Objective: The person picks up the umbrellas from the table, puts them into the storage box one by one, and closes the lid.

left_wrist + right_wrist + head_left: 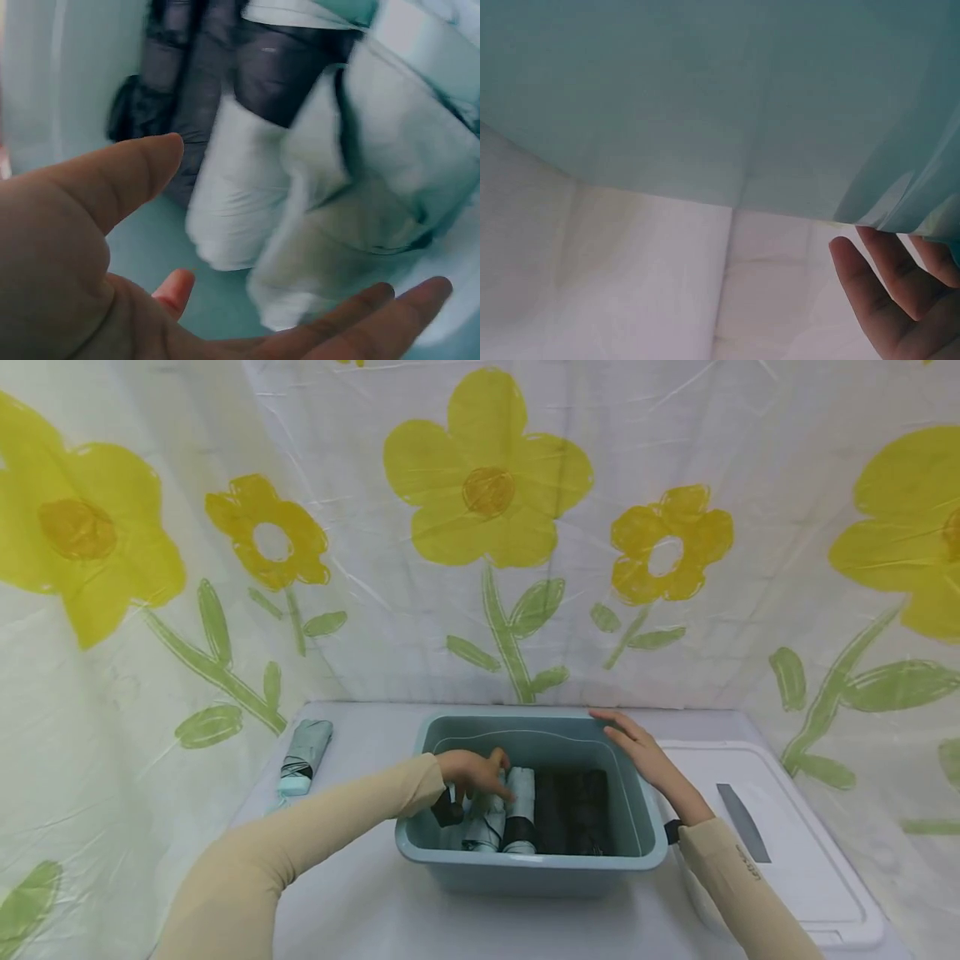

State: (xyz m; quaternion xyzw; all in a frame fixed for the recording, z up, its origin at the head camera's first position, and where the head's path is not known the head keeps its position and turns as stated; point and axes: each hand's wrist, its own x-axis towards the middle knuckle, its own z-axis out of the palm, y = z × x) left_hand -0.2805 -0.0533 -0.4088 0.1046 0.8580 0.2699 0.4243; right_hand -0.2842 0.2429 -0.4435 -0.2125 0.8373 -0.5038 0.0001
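A blue-green plastic bin [525,862] stands on the table. Inside, two pale mint folded umbrellas, one of them this mint umbrella [521,802], lie beside black folded umbrellas [573,810]. My left hand [474,774] reaches down into the bin over the leftmost mint umbrella [487,827]. In the left wrist view its thumb and fingers are spread, apart from one another, and that umbrella [352,217] lies just beyond them, blurred. My right hand [637,747] is at the bin's right back corner, its fingers extended along the rim; in the right wrist view, fingertips [885,247] meet the bin's edge.
Another mint folded umbrella [307,752] lies on the table at the far left. To the right of the bin is a white lid [802,852] with a grey handle, partly behind my right forearm. A flower-printed curtain [555,635] hangs behind the table.
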